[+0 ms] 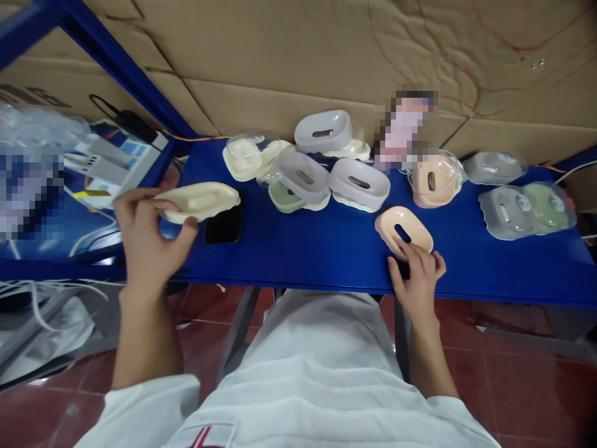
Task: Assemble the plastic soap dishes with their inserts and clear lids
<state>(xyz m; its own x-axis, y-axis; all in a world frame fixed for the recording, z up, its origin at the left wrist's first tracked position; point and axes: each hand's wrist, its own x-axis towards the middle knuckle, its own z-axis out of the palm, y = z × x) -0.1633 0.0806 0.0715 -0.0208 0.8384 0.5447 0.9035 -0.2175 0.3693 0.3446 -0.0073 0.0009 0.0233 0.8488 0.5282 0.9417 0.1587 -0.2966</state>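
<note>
My left hand (152, 233) grips a cream soap dish base (200, 200) between thumb and fingers, holding it tilted above the left part of the blue table. Under it, partly covered, lies a dark phone (224, 224). At the front of the table my right hand (417, 280) has its fingers on the near edge of a peach oval soap dish (410, 229) with a slot in its middle. Behind that one stands another peach soap dish (431, 180) with a clear cover. Grey soap dishes (359, 183) on cream bases sit in the middle, beside a green one (284, 198).
Covered grey (506, 211) and green (550, 208) soap dishes stand at the right. A cream one (242, 158) with a clear cover is at the back left. White power strips (133, 165) and cables lie left of a blue frame post (121, 68). Cardboard (280, 56) lines the back.
</note>
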